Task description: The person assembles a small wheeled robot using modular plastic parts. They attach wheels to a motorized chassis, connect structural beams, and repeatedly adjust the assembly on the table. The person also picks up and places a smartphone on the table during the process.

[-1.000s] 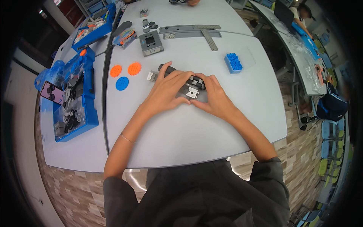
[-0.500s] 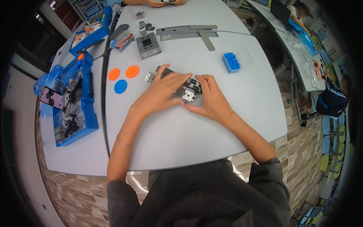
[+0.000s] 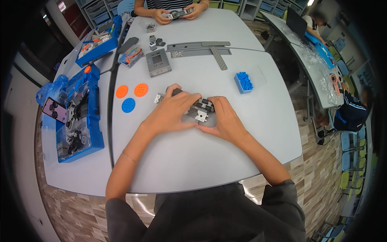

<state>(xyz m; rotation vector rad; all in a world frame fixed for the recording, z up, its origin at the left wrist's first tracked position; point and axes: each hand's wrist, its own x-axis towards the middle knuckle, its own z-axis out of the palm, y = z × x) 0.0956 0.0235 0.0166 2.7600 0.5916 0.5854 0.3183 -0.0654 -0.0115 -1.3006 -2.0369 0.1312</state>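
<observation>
A grey and black assembly of building-kit parts [image 3: 201, 116] is between my two hands, just above or on the table. My left hand [image 3: 168, 114] curves over its left side with the fingers bent, hiding much of it. At its right end, my right hand [image 3: 227, 122] grips with fingers and thumb. A light grey bracket shows at the near side of the assembly, beside black rounded parts. Past my left fingers a small light grey connector [image 3: 159, 98] sticks out. Nearest to my left hand lie two orange discs [image 3: 141, 90] and a blue perforated disc [image 3: 128, 105].
A grey control block [image 3: 158, 63] and small grey cubes stand ahead, near grey perforated beams [image 3: 219, 58]. At right sits a box of blue pins [image 3: 244, 83]. Blue parts bins [image 3: 82, 137] and a phone [image 3: 54, 110] are left. Across the table, another person's hands [image 3: 177, 15] hold grey parts.
The whole view has shifted, so the table sits lower and more of the person opposite shows. Both my hands keep their hold on the assembly, with little change in grip.
</observation>
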